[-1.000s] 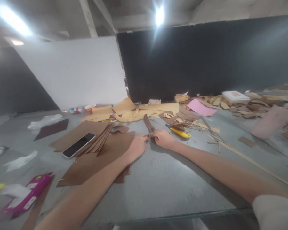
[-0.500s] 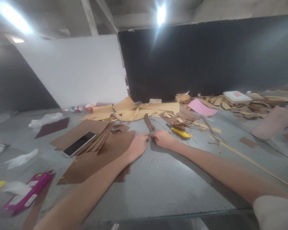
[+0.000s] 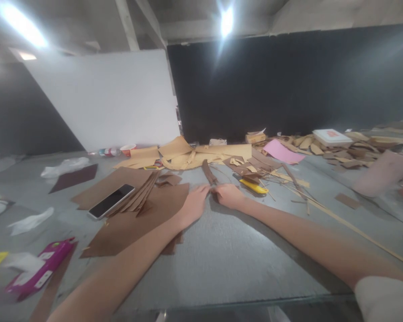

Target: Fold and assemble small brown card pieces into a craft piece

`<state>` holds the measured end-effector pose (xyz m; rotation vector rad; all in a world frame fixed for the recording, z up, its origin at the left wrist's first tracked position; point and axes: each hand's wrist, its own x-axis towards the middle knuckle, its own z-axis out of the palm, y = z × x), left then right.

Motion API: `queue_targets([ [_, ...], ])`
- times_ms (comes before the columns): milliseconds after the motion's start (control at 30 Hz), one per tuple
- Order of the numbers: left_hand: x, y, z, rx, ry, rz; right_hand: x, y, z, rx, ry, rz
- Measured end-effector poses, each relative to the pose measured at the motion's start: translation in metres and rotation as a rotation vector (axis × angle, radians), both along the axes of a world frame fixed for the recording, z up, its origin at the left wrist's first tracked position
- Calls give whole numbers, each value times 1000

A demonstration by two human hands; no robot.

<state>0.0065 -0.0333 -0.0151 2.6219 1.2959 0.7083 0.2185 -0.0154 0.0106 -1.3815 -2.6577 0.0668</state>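
Observation:
My left hand (image 3: 197,201) and my right hand (image 3: 229,196) meet above the grey table, their fingers curled and closed at the near end of a narrow brown strip (image 3: 208,171). The strip looks like leather or thick paper and runs away from me past the fingertips. Its near end is hidden by my fingers. Close to the right hand lies a yellow-handled cutter (image 3: 254,186). Beside the left hand, brown sheets (image 3: 121,235) are spread in overlapping layers, some stacked. A phone (image 3: 111,201) rests on that stack.
Tan sheets (image 3: 223,150) and scraps lie along the back. A pink sheet (image 3: 282,152) and a white box (image 3: 332,137) are at the back right. A purple packet (image 3: 42,270) and crumpled white plastic (image 3: 32,221) lie at left. A long thin strip (image 3: 356,226) crosses the right side.
My left hand has shifted slightly, its fingers a little higher and nearer the right hand at the strip. The right hand stays almost in place, and the table's objects look unmoved.

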Motion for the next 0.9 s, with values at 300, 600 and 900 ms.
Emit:
queue_targets([
  [300, 1, 3, 4, 29, 97, -65, -1, 1, -3, 19, 26, 2],
  [600, 3, 2, 9, 35, 169, -69, -1, -4, 3, 44, -20, -62],
  [900, 5, 3, 8, 29, 177, -73, 0, -3, 1, 57, -30, -87],
])
